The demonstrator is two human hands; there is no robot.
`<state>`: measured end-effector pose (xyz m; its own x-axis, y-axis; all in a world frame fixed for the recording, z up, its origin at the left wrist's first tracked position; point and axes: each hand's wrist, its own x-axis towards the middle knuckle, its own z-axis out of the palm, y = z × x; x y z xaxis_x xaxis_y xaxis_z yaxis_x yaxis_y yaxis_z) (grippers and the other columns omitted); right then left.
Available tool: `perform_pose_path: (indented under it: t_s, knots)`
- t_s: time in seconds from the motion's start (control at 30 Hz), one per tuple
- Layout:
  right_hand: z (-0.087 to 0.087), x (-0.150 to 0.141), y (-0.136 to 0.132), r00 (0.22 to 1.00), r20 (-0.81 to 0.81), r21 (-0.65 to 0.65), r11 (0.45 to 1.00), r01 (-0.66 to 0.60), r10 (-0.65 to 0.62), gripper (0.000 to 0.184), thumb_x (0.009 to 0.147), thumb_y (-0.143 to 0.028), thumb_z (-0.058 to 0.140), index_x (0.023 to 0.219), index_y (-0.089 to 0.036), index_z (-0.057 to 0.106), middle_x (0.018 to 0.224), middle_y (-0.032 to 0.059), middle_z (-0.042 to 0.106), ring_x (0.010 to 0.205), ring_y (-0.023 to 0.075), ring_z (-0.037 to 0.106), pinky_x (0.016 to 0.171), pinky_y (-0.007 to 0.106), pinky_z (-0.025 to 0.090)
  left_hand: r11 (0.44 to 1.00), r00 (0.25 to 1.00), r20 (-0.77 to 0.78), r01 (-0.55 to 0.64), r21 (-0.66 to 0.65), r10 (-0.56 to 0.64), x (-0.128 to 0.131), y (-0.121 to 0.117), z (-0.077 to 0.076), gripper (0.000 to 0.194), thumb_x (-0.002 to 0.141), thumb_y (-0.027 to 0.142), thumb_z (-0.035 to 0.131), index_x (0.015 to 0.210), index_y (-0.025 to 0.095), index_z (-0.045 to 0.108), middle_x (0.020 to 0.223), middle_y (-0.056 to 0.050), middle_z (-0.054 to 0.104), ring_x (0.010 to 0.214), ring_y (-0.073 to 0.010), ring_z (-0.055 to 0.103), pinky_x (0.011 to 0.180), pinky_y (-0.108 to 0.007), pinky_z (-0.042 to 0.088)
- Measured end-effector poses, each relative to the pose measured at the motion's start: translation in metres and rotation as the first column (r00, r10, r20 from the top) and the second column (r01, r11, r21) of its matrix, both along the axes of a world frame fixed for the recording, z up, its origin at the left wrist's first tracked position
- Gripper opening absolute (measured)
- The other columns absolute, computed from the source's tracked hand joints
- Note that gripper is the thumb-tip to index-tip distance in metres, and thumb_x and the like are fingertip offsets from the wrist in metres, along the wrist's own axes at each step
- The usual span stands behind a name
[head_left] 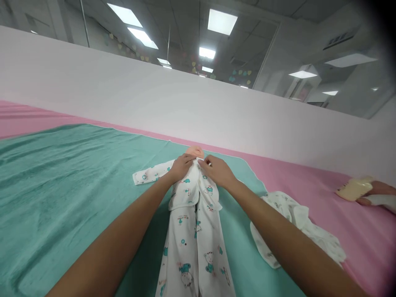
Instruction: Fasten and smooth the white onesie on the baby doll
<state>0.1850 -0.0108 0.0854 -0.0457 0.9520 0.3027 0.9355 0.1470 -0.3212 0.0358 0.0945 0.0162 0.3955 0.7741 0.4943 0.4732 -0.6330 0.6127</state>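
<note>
A doll (195, 151) lies on its back, dressed in a white printed baby jacket (185, 194) and matching baby pants (182, 255). Its head shows just beyond my hands. My left hand (182, 167) is closed at the left side of the jacket's neckline, fingertips against the cloth. On the opposite side, my right hand (220, 171) pinches the collar edge near the front opening; a small white bit shows between its fingers. The jacket's left sleeve lies stretched out on the blanket. Below the neckline, the front edges hang slightly apart.
The doll lies on a teal blanket (77, 185) over a pink sheet (297, 177). A crumpled white printed garment (293, 218) lies by my right forearm. At far right, another person's hand (382, 188) touches a pale yellow object (354, 188). A white wall (154, 99) rises behind.
</note>
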Motion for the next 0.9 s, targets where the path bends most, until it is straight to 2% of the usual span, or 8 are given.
perform_pose_path:
  t_s: [0.07, 0.13, 0.23, 0.4, 0.57, 0.73, 0.8, 0.9]
  knots:
    - [-0.006, -0.017, 0.041, 0.992, 0.106, -0.05, 0.996, 0.075, -0.069, 0.041, 0.086, -0.053, 0.038, 0.078, -0.017, 0.057, 0.076, 0.0071, 0.062, 0.067, 0.0194, 0.055, 0.058, 0.028, 0.035, 1.0, 1.0, 0.018, 0.004, -0.008, -0.004, -0.001, 0.002, -0.001, 0.038, 0.086, 0.024, 0.035, 0.112, 0.022, 0.062, 0.123, -0.006, 0.056, 0.115, -0.0223, 0.048, 0.102, -0.038, 0.035]
    - [-0.012, -0.022, 0.07, 0.983, 0.165, -0.08, 0.992, 0.098, -0.083, 0.032, 0.085, -0.041, 0.043, 0.077, -0.016, 0.06, 0.081, 0.011, 0.063, 0.072, 0.0218, 0.057, 0.059, 0.028, 0.035, 1.0, 1.0, 0.015, 0.019, -0.006, -0.018, -0.002, 0.004, -0.002, 0.04, 0.085, 0.021, 0.035, 0.116, 0.02, 0.06, 0.123, -0.007, 0.056, 0.117, -0.0221, 0.046, 0.103, -0.038, 0.034]
    - [-0.021, -0.016, 0.087, 0.986, 0.149, -0.072, 0.994, 0.088, -0.076, 0.025, 0.084, -0.027, 0.042, 0.075, -0.015, 0.062, 0.085, 0.0121, 0.064, 0.077, 0.0213, 0.058, 0.063, 0.027, 0.035, 0.999, 0.999, -0.017, 0.041, 0.004, -0.041, -0.003, 0.004, -0.003, 0.044, 0.084, 0.017, 0.033, 0.123, 0.017, 0.054, 0.126, -0.008, 0.053, 0.12, -0.021, 0.043, 0.105, -0.038, 0.031]
    - [-0.037, -0.004, 0.082, 0.985, 0.019, 0.02, 0.985, 0.169, -0.169, 0.027, 0.088, -0.02, 0.035, 0.078, -0.015, 0.061, 0.089, 0.012, 0.064, 0.079, 0.0183, 0.055, 0.064, 0.026, 0.032, 0.999, 0.999, -0.047, -0.006, -0.04, 0.004, 0.0, -0.001, 0.002, 0.043, 0.086, 0.019, 0.032, 0.123, 0.02, 0.055, 0.125, -0.008, 0.051, 0.118, -0.02, 0.044, 0.104, -0.039, 0.032]
    - [-0.055, -0.006, 0.082, 0.944, -0.155, 0.097, 0.947, 0.307, -0.291, 0.032, 0.091, -0.025, 0.027, 0.076, -0.018, 0.054, 0.074, 0.006, 0.061, 0.064, 0.0159, 0.048, 0.055, 0.025, 0.027, 1.0, 0.999, -0.025, 0.029, -0.007, -0.029, 0.0, -0.006, 0.004, 0.04, 0.087, 0.018, 0.034, 0.117, 0.022, 0.06, 0.122, -0.005, 0.054, 0.118, -0.0179, 0.044, 0.105, -0.037, 0.031]
    - [-0.06, -0.011, 0.062, 0.917, -0.344, 0.235, 0.927, 0.293, -0.203, 0.027, 0.089, -0.033, 0.036, 0.065, -0.02, 0.041, 0.058, -0.0021, 0.048, 0.054, 0.013, 0.037, 0.053, 0.024, 0.022, 0.996, 0.996, 0.056, 0.071, -0.05, -0.069, -0.004, -0.021, 0.005, 0.033, 0.087, 0.021, 0.037, 0.1, 0.026, 0.067, 0.129, 0.0, 0.05, 0.122, -0.0181, 0.041, 0.108, -0.036, 0.029]
    - [-0.058, -0.013, 0.045, 0.936, -0.324, 0.248, 0.943, 0.221, -0.134, 0.032, 0.089, -0.038, 0.038, 0.063, -0.02, 0.039, 0.057, -0.0027, 0.046, 0.054, 0.0126, 0.037, 0.054, 0.024, 0.022, 0.992, 0.992, 0.074, 0.106, -0.064, -0.101, -0.006, -0.029, 0.007, 0.031, 0.087, 0.022, 0.039, 0.098, 0.026, 0.067, 0.13, 0.0, 0.05, 0.124, -0.019, 0.04, 0.108, -0.037, 0.029]
    - [-0.055, -0.014, 0.02, 0.969, -0.247, 0.2, 0.976, 0.085, -0.034, 0.035, 0.085, -0.045, 0.047, 0.062, -0.019, 0.039, 0.058, -0.0029, 0.047, 0.055, 0.0117, 0.037, 0.054, 0.024, 0.021, 0.987, 0.984, 0.095, 0.154, -0.054, -0.149, -0.011, -0.037, 0.005, 0.03, 0.087, 0.023, 0.04, 0.1, 0.026, 0.067, 0.132, -0.001, 0.049, 0.125, -0.0203, 0.039, 0.108, -0.04, 0.03]
